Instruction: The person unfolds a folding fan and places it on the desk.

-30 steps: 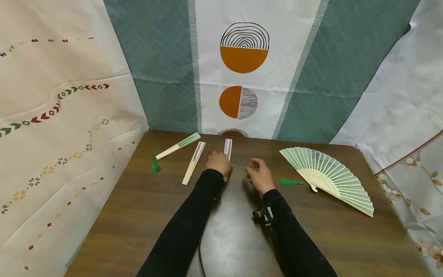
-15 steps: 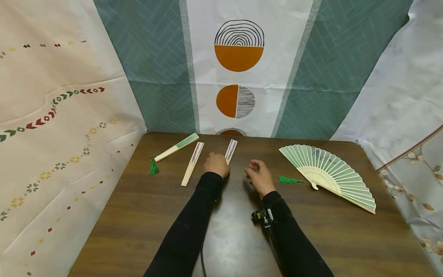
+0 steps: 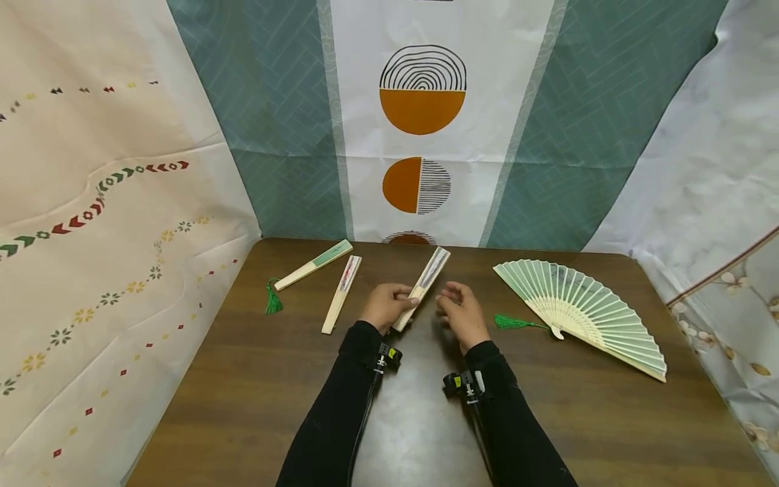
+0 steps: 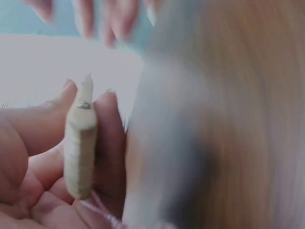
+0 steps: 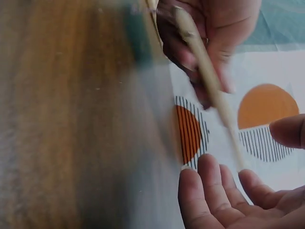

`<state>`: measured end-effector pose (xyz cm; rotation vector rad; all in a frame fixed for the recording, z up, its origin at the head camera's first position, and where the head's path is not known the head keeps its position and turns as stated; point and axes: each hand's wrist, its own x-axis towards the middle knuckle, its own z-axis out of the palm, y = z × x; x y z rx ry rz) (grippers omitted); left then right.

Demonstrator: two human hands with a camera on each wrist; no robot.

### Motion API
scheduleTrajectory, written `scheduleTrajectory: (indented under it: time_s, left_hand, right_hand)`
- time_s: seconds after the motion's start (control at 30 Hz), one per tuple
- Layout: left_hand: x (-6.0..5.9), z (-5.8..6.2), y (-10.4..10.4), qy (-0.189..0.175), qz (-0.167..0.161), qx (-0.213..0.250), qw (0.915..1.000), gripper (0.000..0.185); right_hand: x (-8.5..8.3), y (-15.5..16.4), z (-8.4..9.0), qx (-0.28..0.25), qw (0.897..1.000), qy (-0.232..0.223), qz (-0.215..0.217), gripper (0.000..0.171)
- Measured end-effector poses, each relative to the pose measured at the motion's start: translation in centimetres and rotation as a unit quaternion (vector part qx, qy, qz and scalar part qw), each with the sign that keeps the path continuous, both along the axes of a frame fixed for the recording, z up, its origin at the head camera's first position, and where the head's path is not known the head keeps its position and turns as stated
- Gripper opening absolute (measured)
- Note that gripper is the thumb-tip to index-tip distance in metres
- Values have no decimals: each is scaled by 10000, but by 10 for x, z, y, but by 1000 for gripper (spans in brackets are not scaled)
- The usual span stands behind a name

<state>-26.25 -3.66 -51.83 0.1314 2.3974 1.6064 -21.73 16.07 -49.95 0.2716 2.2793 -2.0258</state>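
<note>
One mint fan is open; left hand pinches a folded fan, right hand curves empty; green-ended fan, red-printed fan remain closed.

L hand pinching, R hand loosely bent

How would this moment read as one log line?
left hand: holding folded fan; right hand: nearby, gripping nothing; spread fan: on table
</note>
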Motion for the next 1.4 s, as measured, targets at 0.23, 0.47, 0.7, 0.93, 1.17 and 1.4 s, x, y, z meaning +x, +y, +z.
scheduleTrajectory:
  time_s: [0.23, 0.47, 0.7, 0.93, 1.17, 1.4]
  left_hand:
    - [16, 13, 21, -903, -607, 1693, 9795, 28]
    - [18, 20, 24, -942, -1087, 1639, 9759, 29]
    - [18, 28, 26, -793, -930, 1626, 9791, 27]
    - [21, 34, 30, -293, -362, 1443, 9884, 21]
    - [21, 35, 31, -147, -353, 1375, 9898, 19]
    - [15, 26, 33, -296, -305, 1610, 9860, 17]
  right_hand:
    - [0, 8, 5, -60, 9997, 170, -171, 59]
    - [4, 10, 17, 89, 9977, 592, -314, 46]
    - [4, 12, 23, -136, 9976, 569, -379, 32]
    - [4, 9, 25, -349, 9974, 564, -295, 29]
    - [4, 11, 27, -321, 9978, 563, -167, 32]
    - [5, 14, 26, -407, 9966, 533, -484, 23]
